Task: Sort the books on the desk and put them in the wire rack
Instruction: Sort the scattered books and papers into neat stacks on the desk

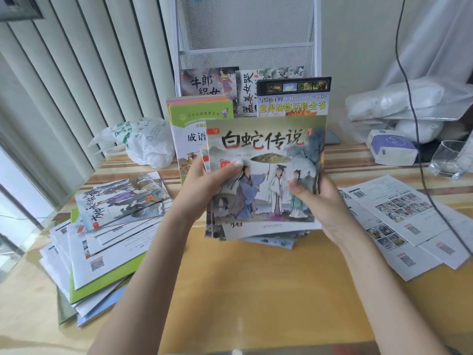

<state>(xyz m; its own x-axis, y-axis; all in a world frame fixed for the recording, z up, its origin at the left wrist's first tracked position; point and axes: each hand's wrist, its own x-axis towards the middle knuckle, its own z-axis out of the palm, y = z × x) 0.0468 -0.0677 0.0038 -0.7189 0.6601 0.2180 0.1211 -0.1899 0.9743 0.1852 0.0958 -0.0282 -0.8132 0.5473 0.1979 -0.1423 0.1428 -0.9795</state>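
Observation:
I hold a stack of thin picture books [266, 139] upright above the desk; its front cover shows three robed figures under an umbrella. My left hand [207, 180] grips the stack's left edge, thumb on the cover. My right hand [314, 190] grips the right edge, thumb on the cover. Behind stands the white wire rack [245, 34], with books in its lower pocket: a green idiom book [194, 124], an animal encyclopedia [293, 98] and two ink-style titles [210, 82].
A messy pile of books [107, 226] lies on the desk's left. Loose printed sheets [399, 216] lie at the right. A white plastic bag [143, 142], a tissue pack [391, 147], a glass [448, 160] and a hanging black cable [409, 98] are at the back.

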